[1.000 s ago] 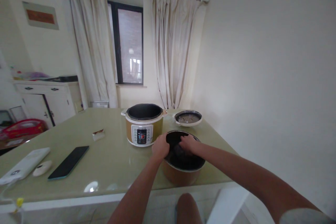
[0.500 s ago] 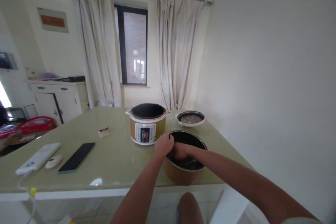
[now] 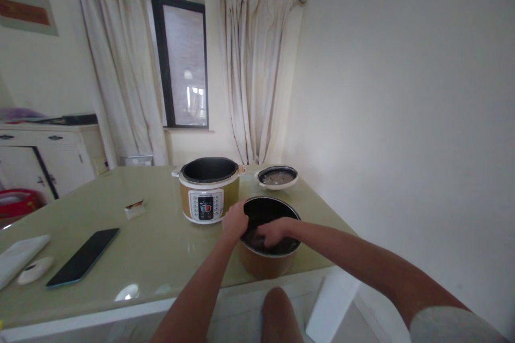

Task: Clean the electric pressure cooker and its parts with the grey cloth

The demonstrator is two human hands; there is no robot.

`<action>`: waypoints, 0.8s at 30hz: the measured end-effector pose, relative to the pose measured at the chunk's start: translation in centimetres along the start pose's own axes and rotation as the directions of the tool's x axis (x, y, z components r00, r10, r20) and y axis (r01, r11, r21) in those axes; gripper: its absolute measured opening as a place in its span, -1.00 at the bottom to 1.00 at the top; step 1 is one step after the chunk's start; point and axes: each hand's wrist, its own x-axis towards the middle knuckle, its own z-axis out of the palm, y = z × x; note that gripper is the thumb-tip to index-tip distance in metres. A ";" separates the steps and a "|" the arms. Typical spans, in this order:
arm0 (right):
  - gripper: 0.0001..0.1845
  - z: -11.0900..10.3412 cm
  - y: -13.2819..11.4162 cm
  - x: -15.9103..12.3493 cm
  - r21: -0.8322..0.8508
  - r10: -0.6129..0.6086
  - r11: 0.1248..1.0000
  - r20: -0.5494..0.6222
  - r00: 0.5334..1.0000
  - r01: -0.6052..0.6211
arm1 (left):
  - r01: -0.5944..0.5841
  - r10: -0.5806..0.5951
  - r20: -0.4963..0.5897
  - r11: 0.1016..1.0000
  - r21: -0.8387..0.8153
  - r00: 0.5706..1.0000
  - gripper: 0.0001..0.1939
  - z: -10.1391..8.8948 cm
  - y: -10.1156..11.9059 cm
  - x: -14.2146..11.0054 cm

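The inner pot (image 3: 269, 265), brown outside and dark inside, stands upright at the table's front edge. My left hand (image 3: 235, 221) is closed around its left rim, thumb side toward the opening. Down inside the pot is my right hand (image 3: 276, 231), its fingers curled low near the inner wall. Whatever those fingers press or hold is dark and hard to make out. Just behind stands the white and gold pressure cooker body (image 3: 210, 193), its top uncovered and its control panel facing me. The round lid (image 3: 277, 177) lies with its underside up, right of the cooker.
On the green tabletop (image 3: 161, 246) lie a dark phone (image 3: 83, 257), a small white oval item (image 3: 35, 270), a white power bank (image 3: 20, 257) and a small white box (image 3: 134, 208). A wall (image 3: 402, 118) rises to the right. My knee (image 3: 278, 311) is below the table edge.
The view has turned to the right, so everything sits further left. My right hand has shifted within the pot and shows more of its back. My left hand keeps its grip on the rim.
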 end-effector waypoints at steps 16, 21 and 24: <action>-0.66 -4.1 1.4 -0.5 -0.812 -0.431 0.583 -0.349 0.832 -0.039 | -0.054 0.051 0.042 0.995 0.081 0.998 -0.37 0.0 -0.1 -0.1; -0.71 -2.8 2.5 -2.4 -0.553 0.040 0.769 -0.460 0.887 -0.322 | -0.021 0.021 0.006 0.999 0.041 1.000 -0.33 0.0 0.2 -0.2; -0.71 -2.5 2.0 -3.6 -0.413 0.255 0.838 -0.283 0.925 -0.357 | 0.010 -0.010 -0.014 1.000 0.022 1.000 -0.34 0.0 0.4 -0.2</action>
